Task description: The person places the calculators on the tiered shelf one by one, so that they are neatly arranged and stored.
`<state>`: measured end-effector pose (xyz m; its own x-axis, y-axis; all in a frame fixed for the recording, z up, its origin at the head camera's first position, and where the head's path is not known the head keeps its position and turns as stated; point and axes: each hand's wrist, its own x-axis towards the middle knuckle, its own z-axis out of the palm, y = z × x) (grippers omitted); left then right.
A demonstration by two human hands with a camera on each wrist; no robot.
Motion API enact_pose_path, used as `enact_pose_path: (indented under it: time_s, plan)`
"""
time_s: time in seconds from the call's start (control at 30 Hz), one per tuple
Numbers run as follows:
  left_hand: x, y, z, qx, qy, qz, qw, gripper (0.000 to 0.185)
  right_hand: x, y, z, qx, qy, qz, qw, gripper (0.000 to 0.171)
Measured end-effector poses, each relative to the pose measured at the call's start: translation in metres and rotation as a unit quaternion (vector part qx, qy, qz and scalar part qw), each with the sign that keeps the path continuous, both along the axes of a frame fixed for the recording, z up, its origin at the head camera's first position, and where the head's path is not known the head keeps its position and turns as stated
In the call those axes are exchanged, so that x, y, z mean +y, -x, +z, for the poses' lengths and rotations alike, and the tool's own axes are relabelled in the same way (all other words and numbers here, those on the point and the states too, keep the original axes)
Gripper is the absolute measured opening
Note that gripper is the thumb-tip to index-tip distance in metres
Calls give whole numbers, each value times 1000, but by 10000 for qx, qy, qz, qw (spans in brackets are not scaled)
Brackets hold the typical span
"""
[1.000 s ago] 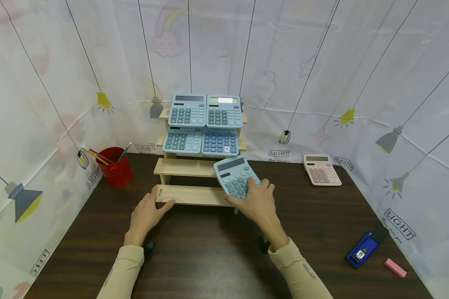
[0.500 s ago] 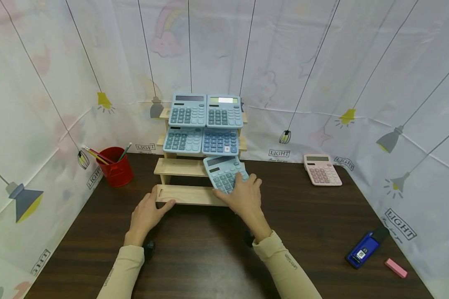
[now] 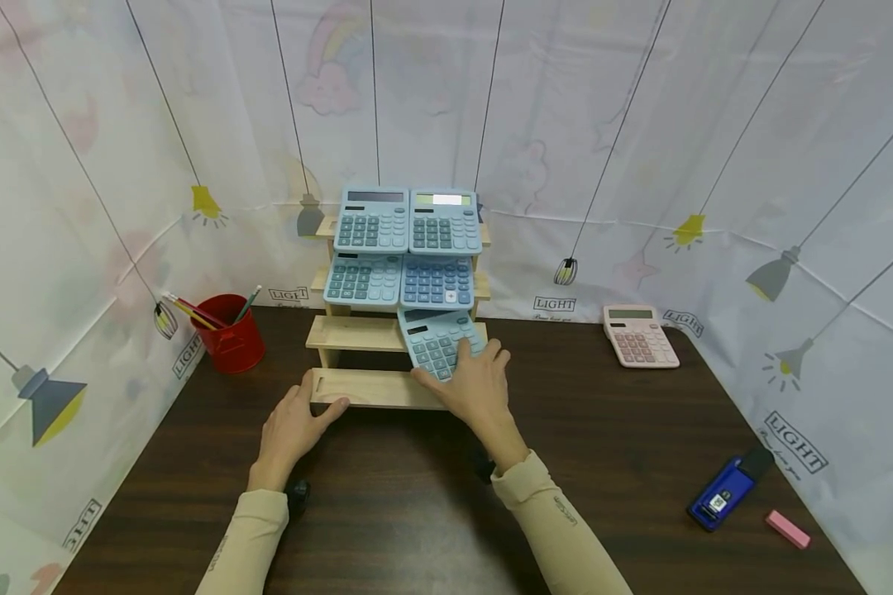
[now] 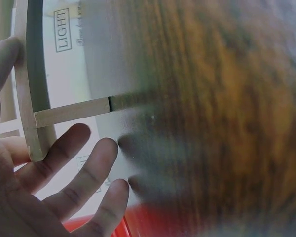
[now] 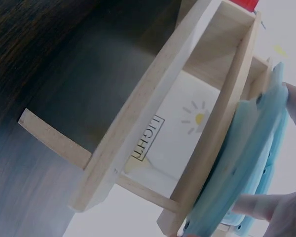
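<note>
In the head view, a stepped wooden rack (image 3: 357, 333) stands on the dark table. Light blue calculators (image 3: 373, 219) fill its top tier side by side; on the second tier a light blue one sits beside a darker blue calculator (image 3: 437, 283). My right hand (image 3: 482, 388) grips another light blue calculator (image 3: 433, 340) by its lower right part, tilted slightly, at the right half of the third tier. Its underside (image 5: 237, 163) shows in the right wrist view, close to the shelf. My left hand (image 3: 288, 431) holds the bottom shelf's left end, thumb at the front, other fingers (image 4: 96, 163) spread.
A red bucket (image 3: 236, 349) with several pencils stands left of the rack. A pink calculator (image 3: 640, 337) lies at the back right. Nearer on the right are a blue object with a black end (image 3: 722, 493) and a small pink bar (image 3: 787, 529). Printed cloth surrounds the table.
My right hand has moved left with the light blue calculator, from the rack's right edge onto the third tier's right half. The calculator has turned a little straighter. The left hand stays put.
</note>
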<state>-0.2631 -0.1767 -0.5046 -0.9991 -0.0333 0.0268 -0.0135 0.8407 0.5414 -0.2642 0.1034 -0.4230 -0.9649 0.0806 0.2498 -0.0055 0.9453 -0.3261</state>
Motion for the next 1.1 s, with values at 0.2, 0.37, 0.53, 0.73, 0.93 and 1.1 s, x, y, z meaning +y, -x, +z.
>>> enact_pose_path:
  time_s: [0.2, 0.37, 0.53, 0.73, 0.93, 1.1]
  plan:
    - [0, 0, 1, 25, -20, 1, 10000, 101, 4, -1, 1, -212, 205, 295, 9991, 102]
    - [0, 0, 2, 7, -4, 6, 10000, 101, 3, 0, 2, -303, 265, 583, 9975, 99]
    - [0, 1, -1, -73, 15, 37, 10000, 104, 0, 4, -4, -13, 167, 861, 9961, 87]
    - [1, 1, 0, -110, 9, 55, 9999, 104, -3, 7, -7, 339, -4, 1060, 9938, 76]
    - [1, 1, 1, -125, 18, 55, 9999, 103, -14, 7, -5, 339, -76, 1115, 9932, 71]
    - [2, 2, -1, -167, 31, 70, 9998, 105, -26, 8, -5, 429, -216, 1194, 9917, 66]
